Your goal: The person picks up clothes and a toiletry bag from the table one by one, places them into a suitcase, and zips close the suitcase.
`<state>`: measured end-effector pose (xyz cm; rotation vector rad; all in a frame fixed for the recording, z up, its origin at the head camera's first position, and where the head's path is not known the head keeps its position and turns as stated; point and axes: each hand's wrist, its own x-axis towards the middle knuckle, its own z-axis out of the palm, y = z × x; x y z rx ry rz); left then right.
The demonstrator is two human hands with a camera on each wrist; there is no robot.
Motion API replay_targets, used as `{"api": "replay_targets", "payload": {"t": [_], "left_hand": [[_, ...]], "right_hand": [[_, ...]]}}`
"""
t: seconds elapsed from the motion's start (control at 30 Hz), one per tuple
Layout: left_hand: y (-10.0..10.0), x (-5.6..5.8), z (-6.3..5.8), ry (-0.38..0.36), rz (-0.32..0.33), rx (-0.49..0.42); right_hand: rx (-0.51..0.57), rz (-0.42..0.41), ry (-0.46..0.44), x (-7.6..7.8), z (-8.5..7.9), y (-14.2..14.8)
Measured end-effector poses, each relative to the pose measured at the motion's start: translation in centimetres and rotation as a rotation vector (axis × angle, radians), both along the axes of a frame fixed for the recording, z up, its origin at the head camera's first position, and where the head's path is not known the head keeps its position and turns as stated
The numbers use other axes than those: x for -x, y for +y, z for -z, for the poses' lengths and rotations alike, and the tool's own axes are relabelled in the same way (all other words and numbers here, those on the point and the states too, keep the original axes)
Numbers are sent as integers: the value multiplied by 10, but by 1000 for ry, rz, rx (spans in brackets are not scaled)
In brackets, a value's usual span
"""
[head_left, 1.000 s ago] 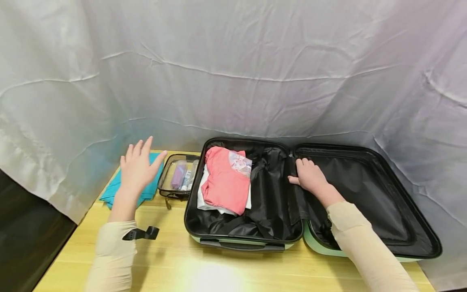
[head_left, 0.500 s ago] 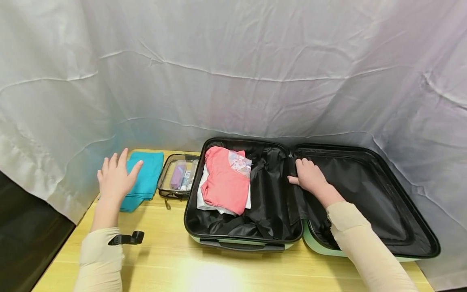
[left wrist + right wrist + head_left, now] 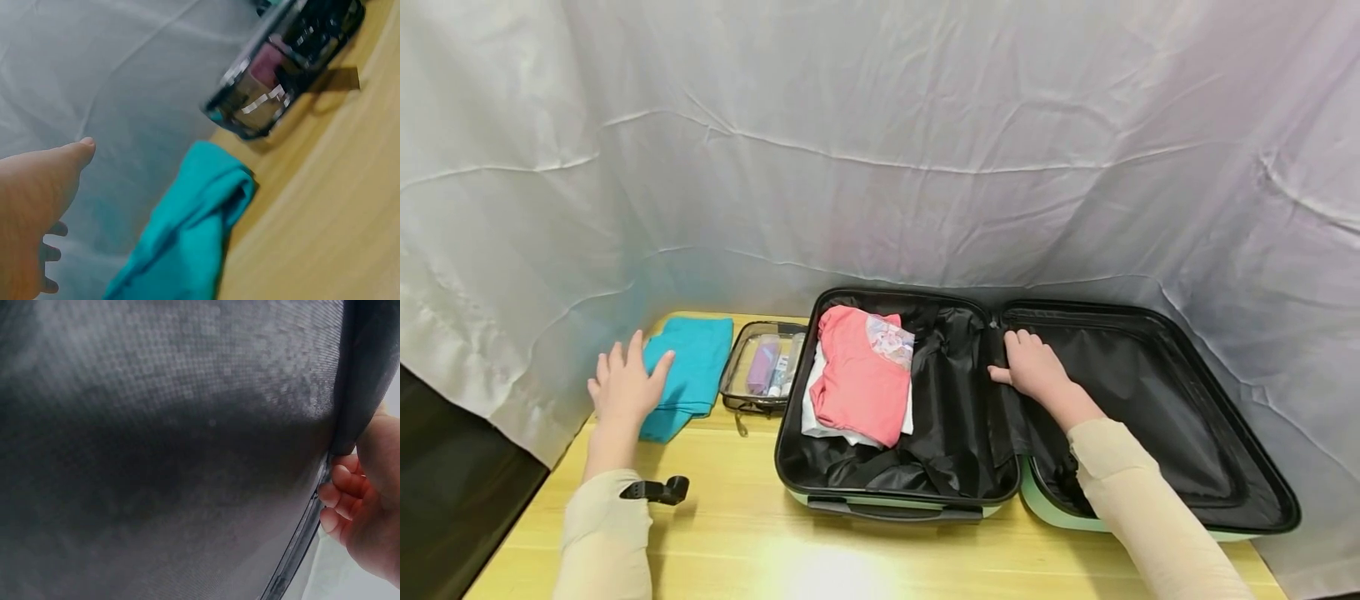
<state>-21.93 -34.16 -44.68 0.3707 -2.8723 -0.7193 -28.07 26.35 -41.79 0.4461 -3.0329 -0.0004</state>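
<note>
L hand (image 3: 622,387): fingers spread, thumb well out, nothing held. Hangs beside L edge of folded teal cloth (image 3: 700,358); L wrist view shows a gap btwn thumb & cloth, so prob. no contact, tho' underside of palm hidden.

R hand (image 3: 1033,365): at the join of the open suitcase (image 3: 895,497), fingers curled over edge of black flap (image 3: 1002,417), pinching it; R wrist view has fingertips bent in against the dark fabric, zip just below. Likely reason: thin, limp panel, would flop over the packed half w/o a hand on it. Exact thumb contact can't be told.

Cloth lies flat on surface (image 3: 730,517), far L, folded compact, prob. so it lifts as one piece. Clear pouch (image 3: 743,367) btwn cloth & case, upright walls, purple item (image 3: 763,367) + small bottles inside; see-thru top, so contents readable w/o opening. Both w/in L hand's reach, which suits R being tied up.

Case laid fully open, halves side by side. Coral garment (image 3: 863,383) flat atop white fabric (image 3: 816,423), L part of L half; black lining bare to R of it, prob. room left.
</note>
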Motion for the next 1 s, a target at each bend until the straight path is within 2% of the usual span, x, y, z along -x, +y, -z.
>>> {"api": "replay_targets", "payload": {"t": [0.23,0.43,0.73,1.0], "left_hand": [[-10,10,21,-66,-27,-3],[-15,11,34,-104,-30,-5],[-16,15,44,-156,-52,19],[-24,20,46,-220,-130,-51]], "right_hand": [[12,13,-9,0,0,1],[9,7,-9,0,2,2],[19,14,-9,0,4,2],[12,0,-3,0,2,0]]}}
